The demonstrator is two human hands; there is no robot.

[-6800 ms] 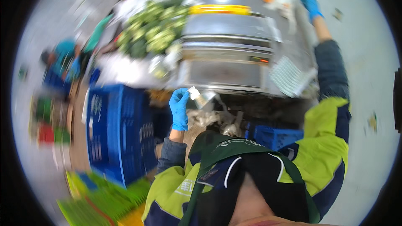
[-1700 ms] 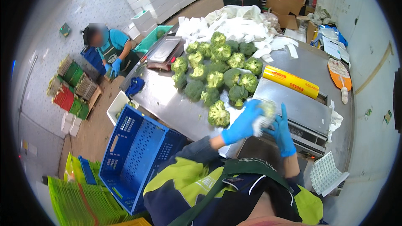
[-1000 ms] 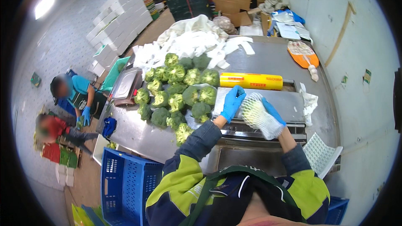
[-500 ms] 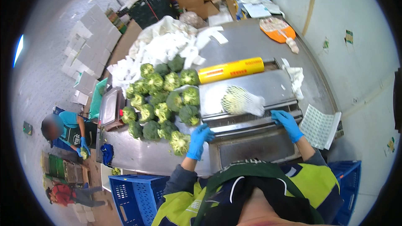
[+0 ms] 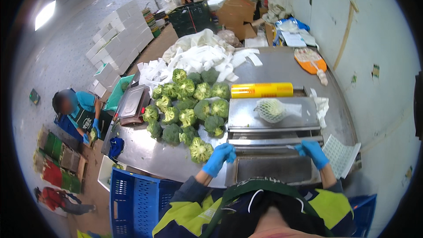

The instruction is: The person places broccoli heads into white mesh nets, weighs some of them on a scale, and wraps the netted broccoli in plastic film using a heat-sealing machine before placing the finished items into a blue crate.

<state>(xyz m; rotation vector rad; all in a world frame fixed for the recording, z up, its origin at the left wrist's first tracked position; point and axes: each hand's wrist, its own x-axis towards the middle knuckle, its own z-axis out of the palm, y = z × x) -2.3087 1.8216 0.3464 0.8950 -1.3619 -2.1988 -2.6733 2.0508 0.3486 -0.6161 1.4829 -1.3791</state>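
Observation:
My left hand [image 5: 220, 158], in a blue glove, is closed with fingertips pinched at the left front corner of a metal wrapping tray [image 5: 246, 125]. Opposite it, my right hand [image 5: 313, 153], also gloved in blue, pinches at the tray's right front. What the fingers grip, if anything, is too thin or clear to make out. Between and beyond my hands, a broccoli head in a white foam net [image 5: 271, 110] lies on the tray's flat top, its loose net end toward the right. Behind it rests a yellow roll [image 5: 262, 90]. One broccoli head [image 5: 201, 150] sits beside my left hand.
Several broccoli heads [image 5: 185, 89] cover the table's left, before a pile of white nets [image 5: 198, 59]. A scale [image 5: 134, 101] stands at the left edge, a label sheet [image 5: 339, 155] at right. Blue crates [image 5: 136, 202] flank me. A co-worker [image 5: 81, 112] holds broccoli at far left.
The head view has shifted and tilted, so the scene sits differently. Both hands have drawn slightly toward me, away from the tray top. The co-worker still handles broccoli.

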